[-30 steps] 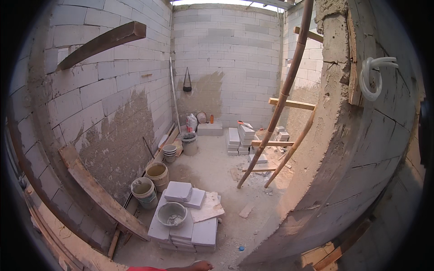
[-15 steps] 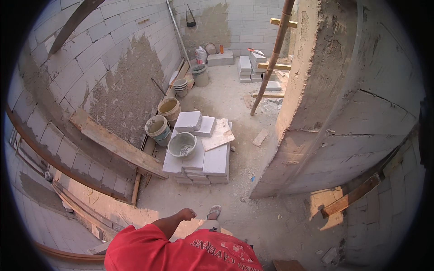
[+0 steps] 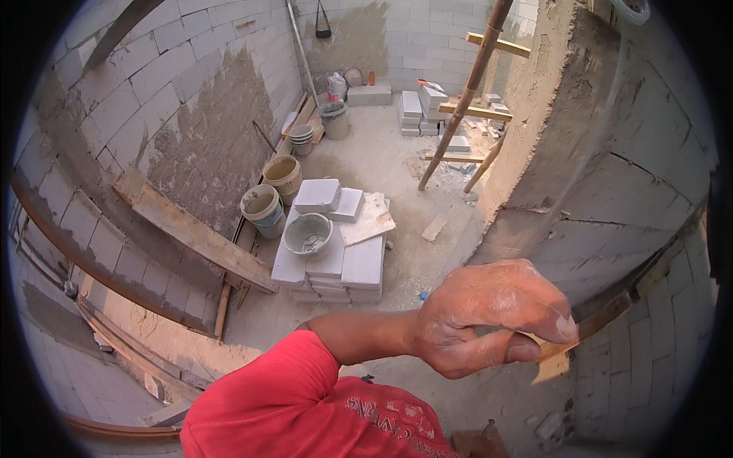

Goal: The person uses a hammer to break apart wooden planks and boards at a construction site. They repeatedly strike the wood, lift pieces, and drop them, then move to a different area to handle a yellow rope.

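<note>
My left hand (image 3: 492, 317) is raised in front of me and reaches across to the right, out of a red sleeve (image 3: 267, 382). Its fingers curl over and the thumb bends toward them from below. Pale dust marks the skin. Whether something small sits between the fingertips, I cannot make out. Beyond the hand, to its left, a grey basin (image 3: 308, 235) rests on a stack of white blocks (image 3: 363, 263), with loose bits inside. A stained flat board (image 3: 369, 220) leans on the same stack. My right hand is out of sight.
Buckets (image 3: 263, 208) line the left wall beside a long plank (image 3: 191, 233). A bamboo pole (image 3: 466, 99) slants near the rough wall end (image 3: 534, 145) on the right. More blocks (image 3: 412, 111) are stacked behind. A clear rounded rim (image 3: 632, 11) shows at top right.
My left hand has come up from low by my foot and swung right, closer to the camera. The view has shifted slightly; a second pole and the clear rim now show.
</note>
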{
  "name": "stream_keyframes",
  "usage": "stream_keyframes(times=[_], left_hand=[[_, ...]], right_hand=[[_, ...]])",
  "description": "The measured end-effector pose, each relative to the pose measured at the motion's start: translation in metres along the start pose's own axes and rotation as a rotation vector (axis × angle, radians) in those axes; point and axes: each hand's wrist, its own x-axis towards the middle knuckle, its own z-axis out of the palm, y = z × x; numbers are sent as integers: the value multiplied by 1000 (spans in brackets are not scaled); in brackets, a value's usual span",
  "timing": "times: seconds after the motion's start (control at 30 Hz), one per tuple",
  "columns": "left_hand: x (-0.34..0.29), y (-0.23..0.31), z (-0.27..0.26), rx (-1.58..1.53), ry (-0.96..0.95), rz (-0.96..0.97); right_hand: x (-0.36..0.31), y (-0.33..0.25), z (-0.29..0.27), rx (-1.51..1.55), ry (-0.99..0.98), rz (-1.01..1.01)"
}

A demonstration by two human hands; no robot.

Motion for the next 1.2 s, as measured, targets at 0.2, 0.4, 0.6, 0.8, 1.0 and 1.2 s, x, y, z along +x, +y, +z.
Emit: stream_keyframes(times=[0.2,0.4,0.6,0.8,1.0,1.2], left_hand=[[37,52,38,-442,53,531],[25,44,49,-717,59,622],[-54,30,33,-686,-176,-208],[-224,2,53,-504,-598,-1100],[-318,12,38,-308,-515,-1281],[-350,46,-6,209,-727,-1431]], right_hand=[[-12,18,26,-24,-41,27],[-22,26,42,-42,-78,19],[-19,23,51,-52,-93,20],[-15,21,61,-81,-130,18],[-21,40,64,-124,-159,40],[-25,59,64,-155,-172,68]])
